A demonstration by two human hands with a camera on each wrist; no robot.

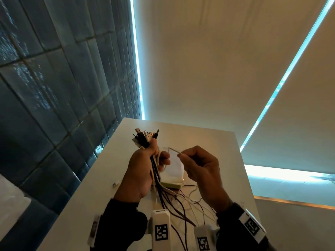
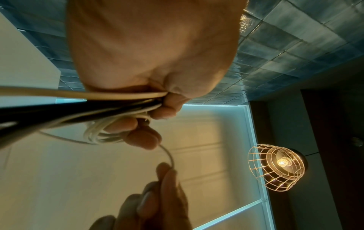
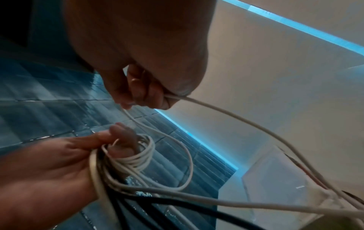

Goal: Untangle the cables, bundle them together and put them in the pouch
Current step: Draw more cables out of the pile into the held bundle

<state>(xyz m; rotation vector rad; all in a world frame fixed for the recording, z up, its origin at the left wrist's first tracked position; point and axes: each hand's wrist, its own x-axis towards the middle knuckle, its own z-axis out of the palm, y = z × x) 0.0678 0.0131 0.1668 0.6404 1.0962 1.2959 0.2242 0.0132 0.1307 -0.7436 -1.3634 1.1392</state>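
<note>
My left hand (image 1: 145, 165) grips a bundle of black and white cables (image 1: 145, 139) upright above the table, plug ends fanned out at the top. A thin white cable (image 3: 138, 158) is coiled several times round the bundle and my left fingers (image 2: 141, 137). My right hand (image 1: 197, 165) pinches that thin white cable (image 1: 174, 150) just right of the bundle; the strand arcs between both hands (image 2: 169, 154). The loose tails (image 1: 177, 201) hang down onto the table. A translucent white pouch (image 1: 173, 170) stands on the table behind my hands.
The white table (image 1: 217, 142) is narrow, with a dark tiled wall (image 1: 54, 87) on its left and pale blinds beyond. A small loose plug (image 1: 116, 183) lies by the table's left edge. A wire-cage lamp (image 2: 277, 168) hangs overhead.
</note>
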